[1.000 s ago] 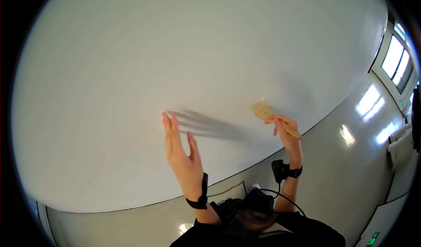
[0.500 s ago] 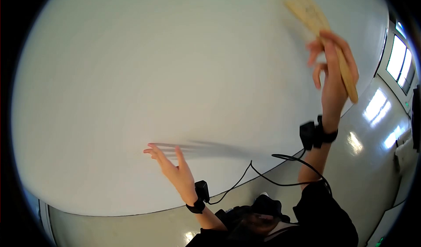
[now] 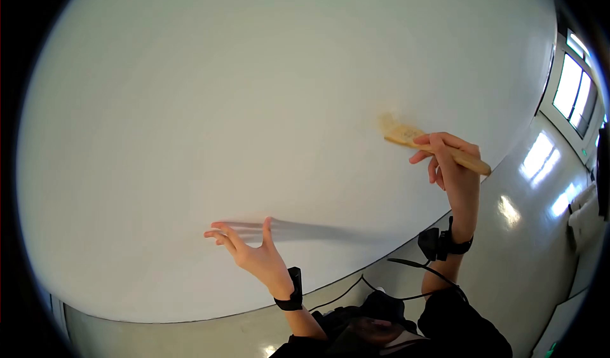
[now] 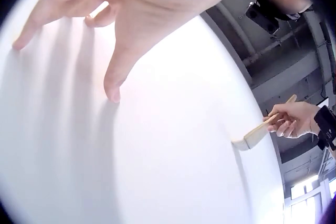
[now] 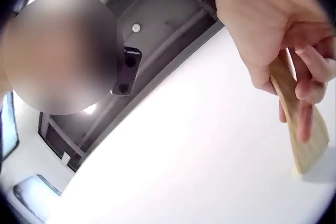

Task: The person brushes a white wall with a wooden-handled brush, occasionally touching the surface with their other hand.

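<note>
My right hand point(image 3: 456, 161) grips the wooden handle of a flat, pale-bristled brush point(image 3: 406, 134). In the left wrist view the brush point(image 4: 255, 136) has its bristle end at the white surface point(image 4: 173, 171); the right wrist view shows fingers curled about the brush point(image 5: 310, 148). Lower down, my left hand point(image 3: 257, 256) has its fingers and thumb spread, holding nothing. In the left wrist view the left hand point(image 4: 131, 14) has its fingertips at or close to the white surface; whether they touch is hard to tell.
Below and right of the white surface lies a glossy floor point(image 3: 489, 243). Windows point(image 3: 572, 91) stand at the far right. A black cable point(image 3: 346, 292) hangs between the wrist cameras, near the surface's lower edge.
The right hand swung up and right with the brush, then came back down and left. The left hand moved lower, and its fingers now point more to the left.
</note>
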`<state>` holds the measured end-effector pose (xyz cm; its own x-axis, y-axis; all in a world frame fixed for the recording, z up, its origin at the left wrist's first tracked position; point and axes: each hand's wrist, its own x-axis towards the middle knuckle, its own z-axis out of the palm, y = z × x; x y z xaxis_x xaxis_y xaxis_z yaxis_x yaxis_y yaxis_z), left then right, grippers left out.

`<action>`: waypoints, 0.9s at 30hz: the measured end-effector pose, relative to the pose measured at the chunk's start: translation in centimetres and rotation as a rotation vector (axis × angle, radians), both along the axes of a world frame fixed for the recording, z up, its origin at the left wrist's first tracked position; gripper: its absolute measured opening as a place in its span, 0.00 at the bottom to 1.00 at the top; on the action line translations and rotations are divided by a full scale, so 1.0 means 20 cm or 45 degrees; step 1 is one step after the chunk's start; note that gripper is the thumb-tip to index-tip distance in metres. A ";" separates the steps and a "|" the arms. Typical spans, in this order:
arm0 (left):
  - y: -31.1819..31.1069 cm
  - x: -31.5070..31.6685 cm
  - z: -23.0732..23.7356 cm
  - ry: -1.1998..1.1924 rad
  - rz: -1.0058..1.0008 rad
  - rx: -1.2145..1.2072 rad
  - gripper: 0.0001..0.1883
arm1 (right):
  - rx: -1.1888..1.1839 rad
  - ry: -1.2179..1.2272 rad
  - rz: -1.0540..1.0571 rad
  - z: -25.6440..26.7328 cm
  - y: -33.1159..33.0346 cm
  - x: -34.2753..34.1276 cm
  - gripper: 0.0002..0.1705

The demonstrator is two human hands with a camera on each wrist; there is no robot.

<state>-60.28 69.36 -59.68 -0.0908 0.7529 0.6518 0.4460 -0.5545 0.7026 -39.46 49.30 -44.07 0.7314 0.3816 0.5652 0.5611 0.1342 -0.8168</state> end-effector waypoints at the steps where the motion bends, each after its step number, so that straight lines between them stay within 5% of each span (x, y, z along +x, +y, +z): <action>1: 0.01 0.01 -0.01 -0.009 0.007 -0.019 0.54 | -0.032 0.052 0.010 -0.01 -0.01 0.00 0.17; 6: 0.02 0.02 -0.03 -0.004 0.044 0.007 0.53 | 0.379 -0.123 -0.135 0.20 0.07 -0.16 0.17; 11: 0.04 0.02 -0.05 -0.004 0.025 0.045 0.54 | 0.644 -0.290 0.189 0.38 0.32 -0.16 0.19; 17: 0.03 0.02 -0.03 -0.023 0.003 0.023 0.53 | 0.304 -0.386 0.052 0.19 0.29 -0.15 0.18; 23: 0.03 0.03 -0.04 -0.030 0.014 0.018 0.52 | -0.253 -0.061 -0.092 0.08 0.09 -0.29 0.17; 27: 0.02 0.03 -0.03 -0.041 0.048 -0.017 0.52 | 0.022 -0.311 -0.181 0.19 0.08 -0.33 0.26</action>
<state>-59.74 69.86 -60.22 -0.1397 0.7571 0.6381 0.4434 -0.5284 0.7240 -45.99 50.91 -40.24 0.6183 0.2736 0.7367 0.7553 0.0524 -0.6533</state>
